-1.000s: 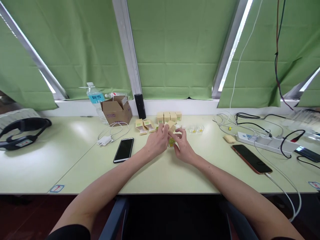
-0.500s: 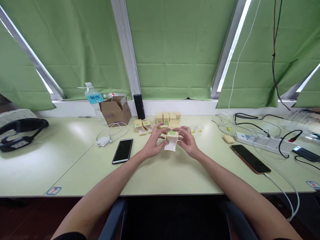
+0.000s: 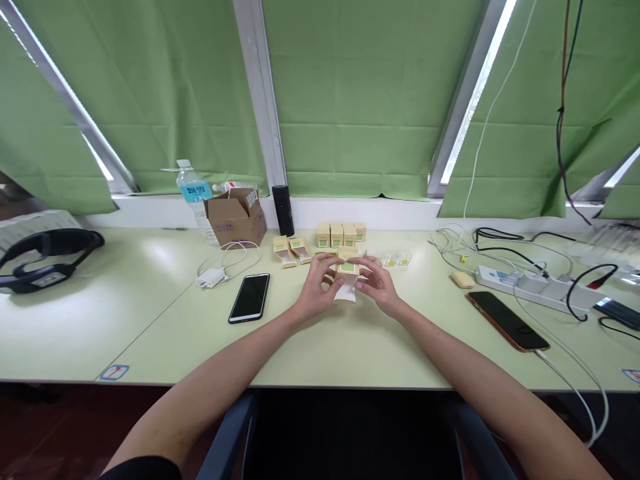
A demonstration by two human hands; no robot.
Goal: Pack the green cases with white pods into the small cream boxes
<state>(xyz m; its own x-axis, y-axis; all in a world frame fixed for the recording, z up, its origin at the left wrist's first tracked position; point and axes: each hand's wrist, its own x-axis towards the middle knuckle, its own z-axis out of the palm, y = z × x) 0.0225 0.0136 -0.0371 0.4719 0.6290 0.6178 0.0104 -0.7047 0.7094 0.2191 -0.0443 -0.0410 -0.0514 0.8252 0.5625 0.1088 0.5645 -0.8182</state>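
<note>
Between my two hands is a small cream cardboard box (image 3: 348, 269) with a green label, its white-lined flap hanging down toward me. My left hand (image 3: 319, 287) grips its left side, fingertips at the upper edge and thumb lower down. My right hand (image 3: 379, 285) holds the right side in the same way. Behind them stands a row of several small closed boxes (image 3: 336, 235) with green labels. To the left lie two opened boxes (image 3: 284, 251) of the same kind. Small clear containers with yellow bits (image 3: 397, 259) sit just beyond my right hand.
A phone (image 3: 249, 297) and a charger with cable (image 3: 212, 277) lie to the left, near a brown carton (image 3: 237, 217), a water bottle (image 3: 195, 197) and a black cylinder (image 3: 283, 211). Rightward are another phone (image 3: 507, 320), a power strip (image 3: 530, 288) and tangled cables. Headphones (image 3: 47, 260) rest far left.
The view has shifted slightly, so everything sits a little further right. Both hands still hold the box, and its white flap looks a bit more tucked between them.
</note>
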